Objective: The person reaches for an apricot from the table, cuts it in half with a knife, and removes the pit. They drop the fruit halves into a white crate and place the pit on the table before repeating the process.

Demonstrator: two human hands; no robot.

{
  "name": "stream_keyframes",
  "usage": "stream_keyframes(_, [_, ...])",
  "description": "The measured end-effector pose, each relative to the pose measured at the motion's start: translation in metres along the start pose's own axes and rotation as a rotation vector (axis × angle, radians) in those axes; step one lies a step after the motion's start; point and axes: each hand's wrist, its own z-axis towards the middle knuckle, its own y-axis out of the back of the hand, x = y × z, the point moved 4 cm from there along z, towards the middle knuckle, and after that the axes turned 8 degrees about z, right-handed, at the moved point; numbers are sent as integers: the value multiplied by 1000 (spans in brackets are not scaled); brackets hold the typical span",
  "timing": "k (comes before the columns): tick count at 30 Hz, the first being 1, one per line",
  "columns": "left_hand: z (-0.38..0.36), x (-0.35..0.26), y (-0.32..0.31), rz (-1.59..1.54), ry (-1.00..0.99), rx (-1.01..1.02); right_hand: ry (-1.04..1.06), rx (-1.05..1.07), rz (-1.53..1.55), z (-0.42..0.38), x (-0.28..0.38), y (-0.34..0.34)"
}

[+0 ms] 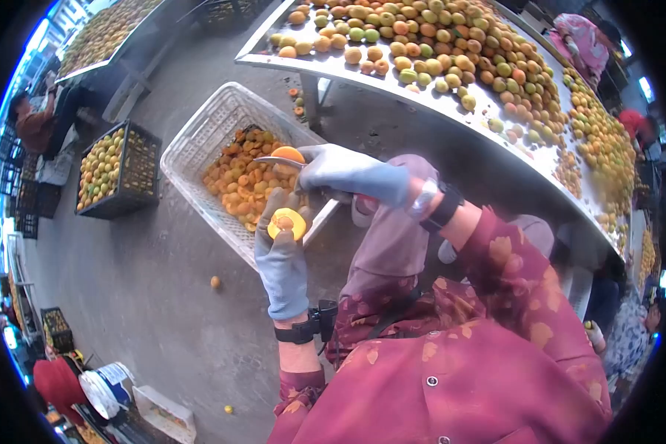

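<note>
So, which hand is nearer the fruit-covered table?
Right. The right hand, gripping a knife, is below the table edge in the view, apart from it. The left hand, holding a cut fruit, is lower and farther from it, against the white crate in view.

The left hand [277, 259] and right hand [348, 175] wear pale blue-grey gloves [285, 287] of matt cloth, dulled and grubby at the left fingers. The thin grey blade [268, 160] by the right hand looks like smooth metal. In the left hand, the halved yellow fruit [297, 220] has a moist, glossy cut face. The whitish rectangular lattice crate [176, 158] is plastic, as is the black open-sided crate [143, 167]. The long silvery-white table [325, 64] has a smooth, strongly reflective, metal-looking top. The grey floor [163, 296] is hard, matt and stained. The maroon leaf-printed shirt [385, 385] is soft cloth with shiny round buttons [432, 382]; the mauve trousers [392, 255] are matt cloth.
</note>
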Motion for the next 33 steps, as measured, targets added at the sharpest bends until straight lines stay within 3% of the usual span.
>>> stream_keyframes(2, [-10,6,0,-107,69,-15,-20,-260,-647,-1,10,2])
stream_keyframes(7, [0,-8,19,-143,79,-77,128,-445,-458,14,31,-9])
stream_keyframes(9, [2,-5,17,-164,139,-70,36,-425,-100,2,21,-1])
stream_keyframes(11, [2,-2,16,-200,163,-35,57,-368,344,-15,11,9])
stream_keyframes(12, [2,-1,12,-173,170,14,155,-426,406,-26,12,14])
stream_keyframes(15, [0,-2,0,-138,207,65,473,-596,429,-61,21,21])
stream_keyframes(16, [-2,-1,-5,-112,239,91,472,-608,430,-73,27,18])
stream_keyframes(18, [-5,-3,-19,-60,264,125,524,-939,-318,-109,51,12])
stream_keyframes(19, [-6,-2,-23,-61,270,136,518,-950,-318,-117,53,9])
stream_keyframes(23, [-15,0,-44,-139,340,174,574,-948,-24,-139,47,-1])
stream_keyframes(25, [-20,1,-51,-237,306,171,573,-830,516,-142,34,-4])
stream_keyframes(31, [-35,5,-61,-97,290,216,603,-896,602,-174,10,-17])
stream_keyframes(33, [-39,5,-68,-33,279,236,670,-879,460,-181,3,-19])
